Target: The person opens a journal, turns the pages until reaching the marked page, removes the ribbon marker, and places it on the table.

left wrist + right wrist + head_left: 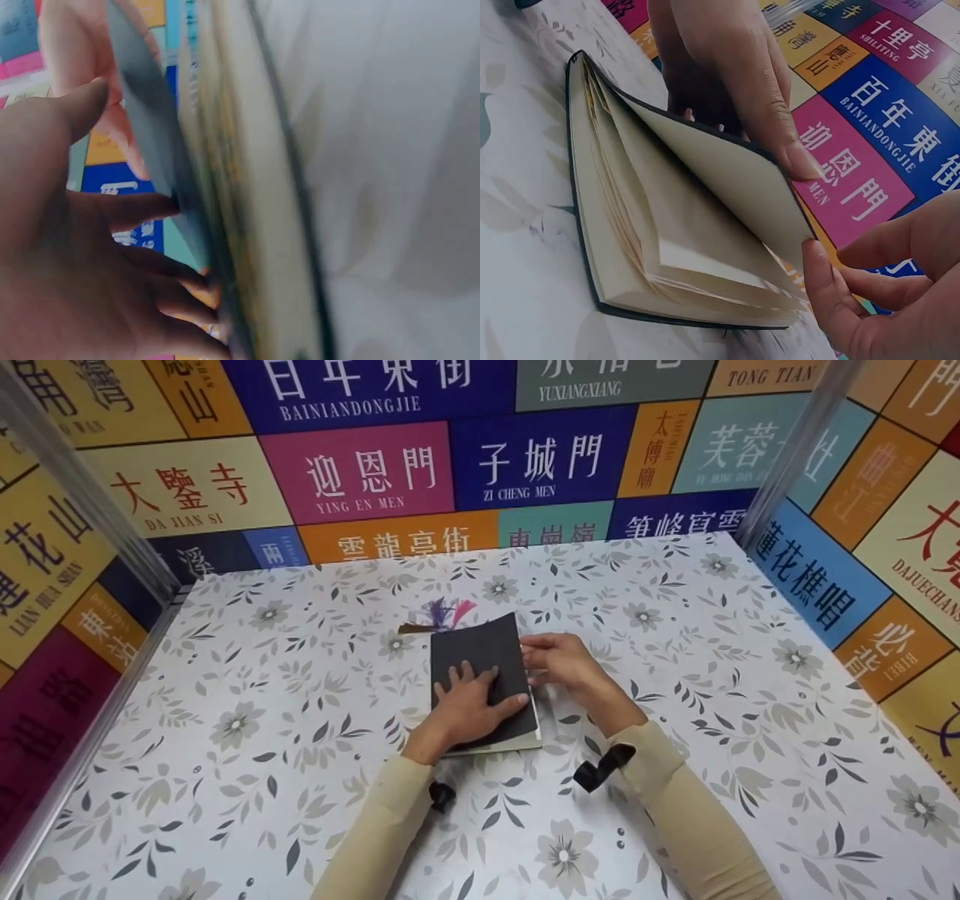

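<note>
A black-covered notebook [457, 649] lies near the middle of the table, its front cover lifted along the right side. Cream pages [697, 232] show beneath the raised cover in the right wrist view, some fanned apart. My left hand [472, 705] rests on the cover with its fingers spread and its thumb toward the right edge. At that edge, my right hand [566, 664] pinches the cover's rim between thumb and fingertips. Purple and pink tassels [450, 611] stick out past the notebook's top edge, beside a thin brown strip [416, 628].
The table [315, 810] wears a white cloth printed with grey flowers and leaves. Panels of coloured blocks with Chinese lettering [375, 472] stand along its back and both sides. Black straps [600, 769] hang at the wrists.
</note>
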### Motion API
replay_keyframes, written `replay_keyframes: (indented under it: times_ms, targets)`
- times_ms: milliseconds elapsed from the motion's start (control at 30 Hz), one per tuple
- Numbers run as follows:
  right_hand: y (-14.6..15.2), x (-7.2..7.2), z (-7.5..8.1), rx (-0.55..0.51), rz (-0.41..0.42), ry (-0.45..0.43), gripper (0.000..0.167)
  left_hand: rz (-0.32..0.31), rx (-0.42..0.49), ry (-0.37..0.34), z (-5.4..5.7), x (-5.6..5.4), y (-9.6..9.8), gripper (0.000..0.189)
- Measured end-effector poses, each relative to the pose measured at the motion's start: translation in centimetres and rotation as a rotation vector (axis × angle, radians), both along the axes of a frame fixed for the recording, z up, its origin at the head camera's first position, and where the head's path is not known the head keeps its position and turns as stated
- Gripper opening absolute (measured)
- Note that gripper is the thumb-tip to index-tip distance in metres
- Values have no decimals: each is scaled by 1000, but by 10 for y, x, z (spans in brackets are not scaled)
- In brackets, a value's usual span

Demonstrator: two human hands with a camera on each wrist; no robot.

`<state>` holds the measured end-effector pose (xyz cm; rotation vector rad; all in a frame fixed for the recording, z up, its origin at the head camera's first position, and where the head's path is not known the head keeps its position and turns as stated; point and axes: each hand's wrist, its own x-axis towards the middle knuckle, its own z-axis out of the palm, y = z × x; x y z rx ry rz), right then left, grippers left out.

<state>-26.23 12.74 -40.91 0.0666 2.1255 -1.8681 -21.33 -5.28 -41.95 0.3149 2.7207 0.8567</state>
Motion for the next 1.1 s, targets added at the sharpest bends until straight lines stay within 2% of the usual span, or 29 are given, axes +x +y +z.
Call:
replay_keyframes:
  times_ms: [233,433,567,733,967,1100]
  targets:
    - [2,1,3,-116,34,-13,48,57,7,-9,4,1,6,98]
    - [3,-1,0,-208,75,14,47,63,37,-26,11,2,4,94]
    - [2,-1,-3,-212,95,58,45,60,90,-9,14,3,-1,86]
    - [2,-1,-9,-101,168,138,39,61,200,14,19,5,-13,72]
    - [-2,3,-15,209,293,293,32,64,293,52,33,10,-32,65]
    - [-5,6,-16,272,417,349,34,68,331,89,44,14,-48,63]
